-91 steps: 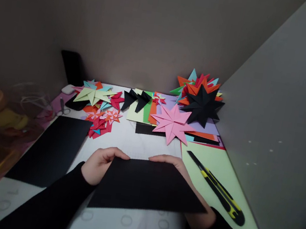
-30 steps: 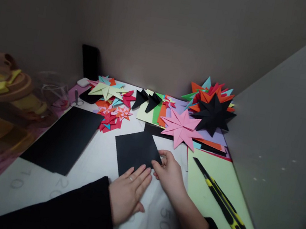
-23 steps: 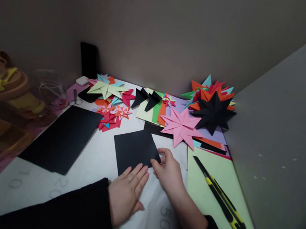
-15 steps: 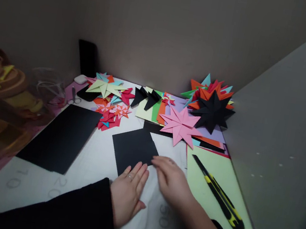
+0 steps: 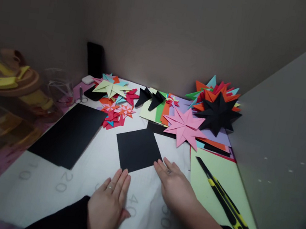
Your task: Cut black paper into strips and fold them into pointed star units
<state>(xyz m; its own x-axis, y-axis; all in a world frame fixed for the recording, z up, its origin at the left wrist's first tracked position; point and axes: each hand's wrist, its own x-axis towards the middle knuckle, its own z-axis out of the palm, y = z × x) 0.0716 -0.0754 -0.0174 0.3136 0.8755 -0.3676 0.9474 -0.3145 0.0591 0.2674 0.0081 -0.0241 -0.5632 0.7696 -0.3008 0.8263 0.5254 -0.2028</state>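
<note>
A square of black paper [image 5: 138,149] lies flat on the white sheet [image 5: 99,152] in the middle of the table. My left hand [image 5: 110,205] rests palm down with fingers stretched, its fingertips at the paper's near corner. At the right corner are the fingertips of my right hand [image 5: 173,182], whose fingers are extended and angled toward the paper. Neither hand has anything in its grasp. A larger black sheet [image 5: 69,133] lies to the left.
A yellow-and-black utility knife [image 5: 223,200] lies on pale green paper [image 5: 211,167] at right. Folded stars, one pink [image 5: 185,127] and one black [image 5: 219,115], sit at the back right, with smaller paper stars [image 5: 112,86] further left. Small scissors [image 5: 82,95] lie near a clear cup [image 5: 58,85].
My left hand has slid left and toward me, from the paper's near edge to its near corner, leaving more of the square uncovered. The whole view has shifted slightly.
</note>
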